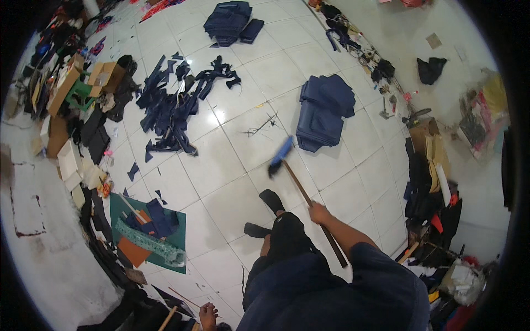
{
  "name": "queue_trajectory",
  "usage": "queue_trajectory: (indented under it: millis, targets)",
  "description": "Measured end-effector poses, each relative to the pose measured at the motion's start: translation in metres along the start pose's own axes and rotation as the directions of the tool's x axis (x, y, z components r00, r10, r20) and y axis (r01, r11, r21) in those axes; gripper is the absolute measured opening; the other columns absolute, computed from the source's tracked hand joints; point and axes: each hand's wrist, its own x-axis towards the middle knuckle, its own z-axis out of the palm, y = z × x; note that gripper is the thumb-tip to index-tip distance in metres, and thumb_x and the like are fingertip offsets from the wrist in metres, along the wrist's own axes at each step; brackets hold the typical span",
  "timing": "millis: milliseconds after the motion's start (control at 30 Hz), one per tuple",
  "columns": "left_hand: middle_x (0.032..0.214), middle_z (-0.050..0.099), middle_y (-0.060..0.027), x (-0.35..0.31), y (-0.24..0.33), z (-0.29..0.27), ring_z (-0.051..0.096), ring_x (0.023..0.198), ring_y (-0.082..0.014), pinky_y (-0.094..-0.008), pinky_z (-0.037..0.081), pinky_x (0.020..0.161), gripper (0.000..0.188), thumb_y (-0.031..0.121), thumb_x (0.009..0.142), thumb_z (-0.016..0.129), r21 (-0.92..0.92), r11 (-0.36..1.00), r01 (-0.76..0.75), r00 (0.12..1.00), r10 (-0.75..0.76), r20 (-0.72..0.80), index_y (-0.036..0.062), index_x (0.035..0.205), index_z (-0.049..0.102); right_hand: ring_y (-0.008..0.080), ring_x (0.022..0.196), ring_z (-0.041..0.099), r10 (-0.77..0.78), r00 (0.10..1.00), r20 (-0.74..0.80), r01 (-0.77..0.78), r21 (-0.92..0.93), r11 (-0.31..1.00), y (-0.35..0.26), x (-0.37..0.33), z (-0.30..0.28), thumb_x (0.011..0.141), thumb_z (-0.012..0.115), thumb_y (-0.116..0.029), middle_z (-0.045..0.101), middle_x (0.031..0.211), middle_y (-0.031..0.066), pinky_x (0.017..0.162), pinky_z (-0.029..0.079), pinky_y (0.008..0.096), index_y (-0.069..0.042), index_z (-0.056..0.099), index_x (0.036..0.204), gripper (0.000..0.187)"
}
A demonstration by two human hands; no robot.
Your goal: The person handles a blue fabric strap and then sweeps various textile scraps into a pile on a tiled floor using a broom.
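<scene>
My right hand (pixel 319 213) is closed around the wooden handle of a broom (pixel 298 185). The broom's blue head with dark bristles is slightly blurred and hovers at or just above the tiles, ahead of my feet. Low in the view, my left hand (pixel 208 316) has its fingers curled around a thin reddish-brown stick (pixel 184 297). Right of the broom head lies a stack of folded dark blue fabric (pixel 321 118). A small scatter of dark threads (pixel 261 126) is on the floor just beyond the bristles.
Dark blue fabric scraps (pixel 171 105) are heaped at the left. Another folded stack (pixel 228 22) sits at the far end. A green mat (pixel 178 243) bears scraps and a clear roll. Cardboard boxes (pixel 107 77) and clutter line the left wall; more clutter (pixel 436 165) lines the right.
</scene>
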Motion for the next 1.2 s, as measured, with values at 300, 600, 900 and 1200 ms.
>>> queue_trajectory:
  millis: [300, 600, 900, 1200]
  targets:
    - [0.095, 0.063, -0.013, 0.06, -0.002, -0.075, 0.059, 0.072, -0.0201, -0.0312, 0.05, 0.056, 0.031, 0.014, 0.091, 0.046, 0.0, 0.944, -0.329, 0.943, 0.328, 0.061, -0.0003, 0.118, 0.053, 0.0452, 0.102, 0.056, 0.042, 0.99, -0.135, -0.046, -0.03, 0.998, -0.091, -0.031, -0.048, 0.089, 0.035, -0.024, 0.057, 0.111, 0.0292, 0.09, 0.043, 0.0513, -0.013, 0.031, 0.138, 0.051]
    - [0.094, 0.06, -0.0099, 0.099, 0.104, -0.02, 0.06, 0.078, -0.0204, -0.0337, 0.049, 0.063, 0.029, 0.023, 0.092, 0.047, 0.238, 0.965, -0.113, 0.978, 0.065, 0.2, 0.0025, 0.113, 0.05, 0.0343, 0.089, 0.064, -0.045, 0.995, 0.088, 0.078, -0.421, 0.904, -0.173, 0.063, -0.101, 0.076, 0.052, -0.011, 0.063, 0.096, 0.0273, 0.078, 0.051, 0.0419, 0.011, 0.053, 0.11, 0.041]
    - [0.083, 0.054, -0.0042, 0.106, 0.365, 0.03, 0.057, 0.069, -0.0176, -0.0285, 0.044, 0.057, 0.022, 0.03, 0.092, 0.052, -0.031, 0.998, -0.049, 0.99, 0.045, -0.135, 0.0098, 0.099, 0.048, 0.0394, 0.087, 0.063, 0.028, 0.998, -0.064, -0.015, 0.194, 0.981, -0.227, 0.07, -0.189, 0.082, 0.048, -0.015, 0.059, 0.103, 0.0305, 0.076, 0.05, 0.0422, 0.003, 0.044, 0.125, 0.047]
    - [0.088, 0.057, -0.0043, 0.077, 0.488, 0.095, 0.058, 0.077, -0.0168, -0.0333, 0.045, 0.064, 0.025, 0.029, 0.092, 0.055, 0.342, 0.94, -0.003, 0.998, -0.021, 0.067, 0.0069, 0.103, 0.054, 0.0165, 0.042, 0.048, 0.005, 0.986, 0.167, -0.131, 0.754, 0.643, -0.316, 0.177, -0.209, 0.083, 0.05, -0.009, 0.054, 0.065, 0.0102, 0.038, 0.04, 0.0318, 0.002, 0.046, 0.121, 0.04]
